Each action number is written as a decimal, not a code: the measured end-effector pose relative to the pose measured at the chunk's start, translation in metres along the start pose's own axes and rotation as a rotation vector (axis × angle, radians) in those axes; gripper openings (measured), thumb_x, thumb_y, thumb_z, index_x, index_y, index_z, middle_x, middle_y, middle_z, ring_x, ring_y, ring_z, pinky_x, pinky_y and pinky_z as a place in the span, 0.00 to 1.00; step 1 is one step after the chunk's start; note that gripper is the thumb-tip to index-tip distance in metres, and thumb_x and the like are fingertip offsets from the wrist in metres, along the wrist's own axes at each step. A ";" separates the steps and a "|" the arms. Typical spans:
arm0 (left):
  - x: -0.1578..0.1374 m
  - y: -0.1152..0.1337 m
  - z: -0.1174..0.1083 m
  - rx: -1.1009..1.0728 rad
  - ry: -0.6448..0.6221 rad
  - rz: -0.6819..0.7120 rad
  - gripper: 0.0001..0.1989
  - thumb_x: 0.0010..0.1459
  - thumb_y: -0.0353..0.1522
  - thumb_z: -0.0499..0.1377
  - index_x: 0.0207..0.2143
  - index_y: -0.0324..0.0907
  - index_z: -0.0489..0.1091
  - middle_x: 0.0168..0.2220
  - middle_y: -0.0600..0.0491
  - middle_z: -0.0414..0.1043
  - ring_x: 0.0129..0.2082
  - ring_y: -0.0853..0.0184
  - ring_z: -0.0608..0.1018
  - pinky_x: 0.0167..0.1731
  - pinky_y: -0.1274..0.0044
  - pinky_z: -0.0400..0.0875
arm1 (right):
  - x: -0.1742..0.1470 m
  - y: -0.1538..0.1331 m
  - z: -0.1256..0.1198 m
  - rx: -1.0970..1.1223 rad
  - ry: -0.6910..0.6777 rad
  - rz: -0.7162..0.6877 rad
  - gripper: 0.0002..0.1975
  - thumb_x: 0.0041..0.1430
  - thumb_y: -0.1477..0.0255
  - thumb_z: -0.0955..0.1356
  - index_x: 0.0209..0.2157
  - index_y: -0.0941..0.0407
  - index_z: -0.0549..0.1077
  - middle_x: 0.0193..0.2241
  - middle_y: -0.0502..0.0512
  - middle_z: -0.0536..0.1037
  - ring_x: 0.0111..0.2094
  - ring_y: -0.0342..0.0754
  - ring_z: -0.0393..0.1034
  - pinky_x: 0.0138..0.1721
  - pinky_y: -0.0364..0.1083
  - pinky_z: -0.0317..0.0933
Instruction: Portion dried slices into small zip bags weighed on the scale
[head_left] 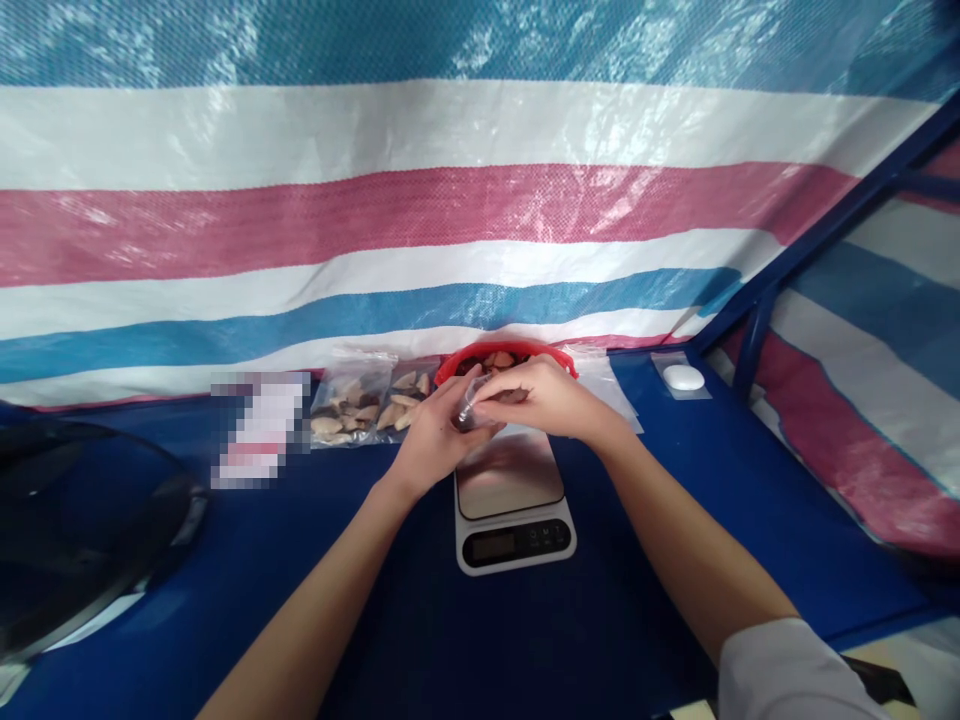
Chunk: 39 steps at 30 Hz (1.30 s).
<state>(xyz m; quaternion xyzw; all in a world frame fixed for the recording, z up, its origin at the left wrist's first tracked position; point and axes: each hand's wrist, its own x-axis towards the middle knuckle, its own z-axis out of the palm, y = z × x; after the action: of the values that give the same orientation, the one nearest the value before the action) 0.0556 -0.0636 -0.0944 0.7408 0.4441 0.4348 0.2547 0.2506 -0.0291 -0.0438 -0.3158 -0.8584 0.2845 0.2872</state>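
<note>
My left hand (441, 432) is closed around a small clear plastic bag (466, 408), above the far end of a white kitchen scale (514, 485). My right hand (541, 396) meets it from the right, its fingers pinched at the bag; the fingers hide most of the bag, and I cannot tell what is inside. Just behind the hands sits a red container (459, 356) with brown chunks in it. To the left lie two clear zip bags, one (352, 398) beside the other (403, 400), both holding pale, brownish pieces.
Flat clear bags (606, 385) lie right of the red container. Farther right, a white rounded object (683, 378) rests on a small clear bag. A blurred-out packet (262, 430) and a large dark round object (90, 540) occupy the left. Striped tarp (450, 210) rises behind the blue table (330, 560).
</note>
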 end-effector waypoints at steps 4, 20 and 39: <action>-0.001 0.002 -0.002 0.061 -0.024 0.005 0.31 0.56 0.41 0.66 0.61 0.42 0.69 0.59 0.41 0.73 0.58 0.50 0.76 0.58 0.58 0.71 | -0.002 0.005 -0.003 0.109 0.036 -0.045 0.07 0.60 0.71 0.71 0.36 0.54 0.84 0.31 0.51 0.83 0.31 0.46 0.76 0.35 0.44 0.68; -0.035 0.007 -0.005 0.294 -0.047 0.056 0.30 0.59 0.47 0.64 0.60 0.42 0.71 0.59 0.39 0.72 0.60 0.51 0.74 0.61 0.58 0.68 | -0.075 0.046 -0.007 0.486 0.204 0.240 0.16 0.49 0.58 0.77 0.34 0.56 0.83 0.31 0.54 0.84 0.34 0.50 0.79 0.42 0.50 0.73; -0.060 -0.011 -0.006 0.364 -0.023 0.094 0.26 0.67 0.47 0.56 0.58 0.39 0.72 0.61 0.41 0.72 0.62 0.54 0.73 0.65 0.59 0.65 | -0.109 0.066 0.002 0.503 0.177 0.367 0.20 0.52 0.56 0.76 0.38 0.57 0.83 0.34 0.54 0.83 0.33 0.48 0.76 0.39 0.48 0.74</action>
<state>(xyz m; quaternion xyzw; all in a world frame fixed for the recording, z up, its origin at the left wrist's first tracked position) 0.0324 -0.1110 -0.1249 0.7995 0.4775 0.3502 0.1011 0.3435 -0.0641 -0.1237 -0.4079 -0.6615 0.5063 0.3738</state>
